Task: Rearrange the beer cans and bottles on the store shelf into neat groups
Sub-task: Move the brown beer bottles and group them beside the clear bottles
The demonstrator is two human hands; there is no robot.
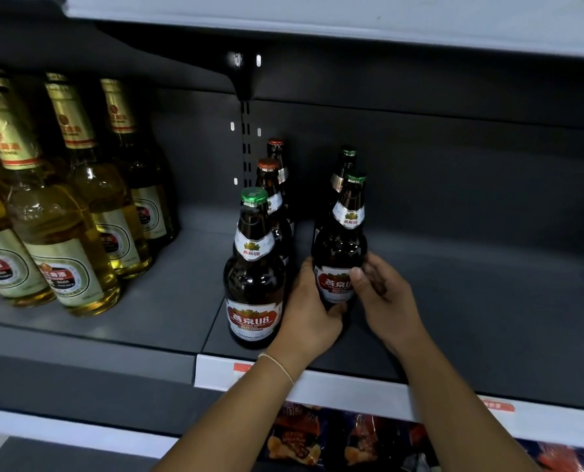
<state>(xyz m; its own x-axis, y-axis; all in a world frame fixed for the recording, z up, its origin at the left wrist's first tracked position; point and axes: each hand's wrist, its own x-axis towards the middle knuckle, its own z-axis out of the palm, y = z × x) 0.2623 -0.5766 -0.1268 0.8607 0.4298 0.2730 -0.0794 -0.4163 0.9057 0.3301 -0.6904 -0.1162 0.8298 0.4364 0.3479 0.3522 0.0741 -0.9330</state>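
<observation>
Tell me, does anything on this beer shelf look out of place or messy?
Nothing is spilled or broken. The odd bit: a green-capped dark bottle fronts a row whose two bottles behind wear red-brown caps. Both hands, left hand and right hand, hold another green-capped bottle beside it.

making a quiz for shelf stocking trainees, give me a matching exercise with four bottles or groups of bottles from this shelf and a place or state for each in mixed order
Column one:
1. front green-capped dark bottle
2. dark bottle between both hands
3. red-capped dark bottles
4. clear bottles of yellow beer

Column two:
A. far left of the shelf, gold foil necks
B. gripped by the left hand and right hand
C. standing free nearest the shelf edge
D. lined up behind the front green-capped one

Pairs: 1-C, 2-B, 3-D, 4-A
</observation>
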